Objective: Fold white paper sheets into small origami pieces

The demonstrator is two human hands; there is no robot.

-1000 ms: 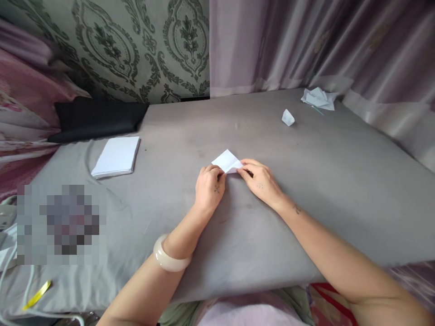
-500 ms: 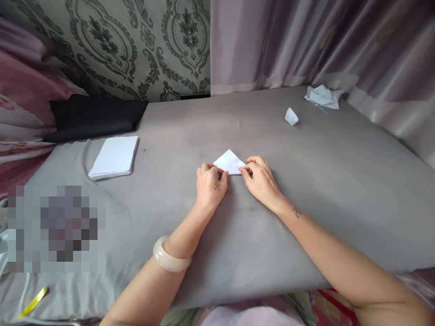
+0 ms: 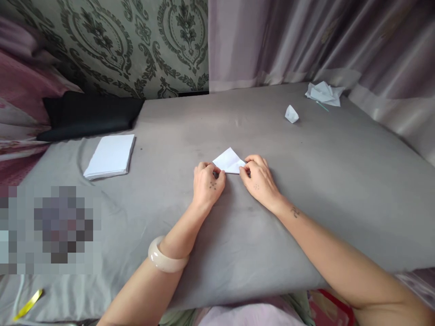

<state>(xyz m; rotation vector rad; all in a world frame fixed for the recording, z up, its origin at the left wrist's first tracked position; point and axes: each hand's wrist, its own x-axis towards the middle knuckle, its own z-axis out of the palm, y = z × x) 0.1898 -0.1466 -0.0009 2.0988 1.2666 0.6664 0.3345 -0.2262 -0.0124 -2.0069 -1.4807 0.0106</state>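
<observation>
A small folded white paper lies on the grey cloth surface near the middle. My left hand pinches its left corner with curled fingers; a pale bangle sits on that wrist. My right hand pinches the paper's right corner, fingers curled over the edge. The paper's pointed top faces away from me, and its lower edge is hidden by my fingers.
A stack of white sheets lies at the left, with a black cushion behind it. A small folded paper piece and a heap of crumpled papers sit at the far right by the curtain. A yellow strip lies at the bottom left.
Both hands stayed on the folded paper, the fingers shifting slightly along its lower edge. The view has tilted a little; nothing else has moved.
</observation>
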